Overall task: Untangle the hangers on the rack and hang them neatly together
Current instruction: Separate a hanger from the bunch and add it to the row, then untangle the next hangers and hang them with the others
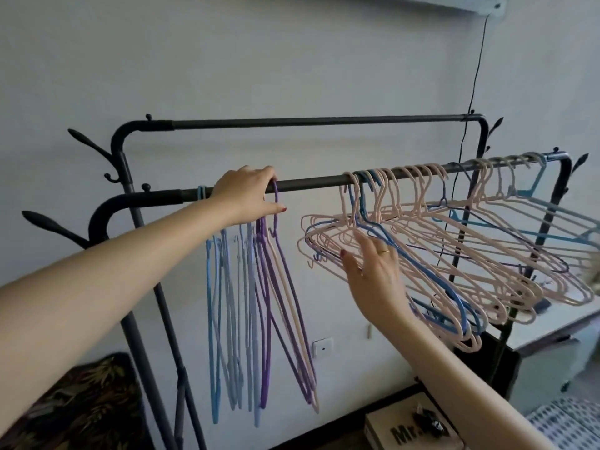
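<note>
looking at a black double-rail rack (311, 182) against a pale wall, we work on the front rail. our left hand (246, 193) sits on that rail at about 10 o'clock from frame centre, fingers curled over the top of the bar, thumb underneath pointing toward 3 o'clock. fingertips are right at the hook of a purple hanger (276, 203); we cannot tell if they pinch the hook or just grip the bar beside it.

below the left hand, a sorted bunch (256, 306) hangs straight down, edge-on to us: blue and pale blue ones at the 9 o'clock side, purple plus one pink at the 3 o'clock side, packed close and touching. two pale blue hooks (202, 192) sit on the rail just at 9 o'clock of the wrist.

our right hand (373, 271) is near frame centre, fingers straight and spread, palm toward the tangled cluster (438, 254). fingertips touch the nearest pink and blue hanger frames, clamped on nothing. ring visible on one finger.

the tangled cluster runs along the rail from 1 o'clock out to 3 o'clock: mostly pink, a few blue and dark purple, hooks spread along the bar, bodies swung flat and overlapping, several interlocked. bare rail between the two groups.

a black cable (477, 66) drops down the wall at 1 o'clock. box (402, 430) with "mr." print on the floor at 5 o'clock; patterned fabric (71, 401) at 8 o'clock.
</note>
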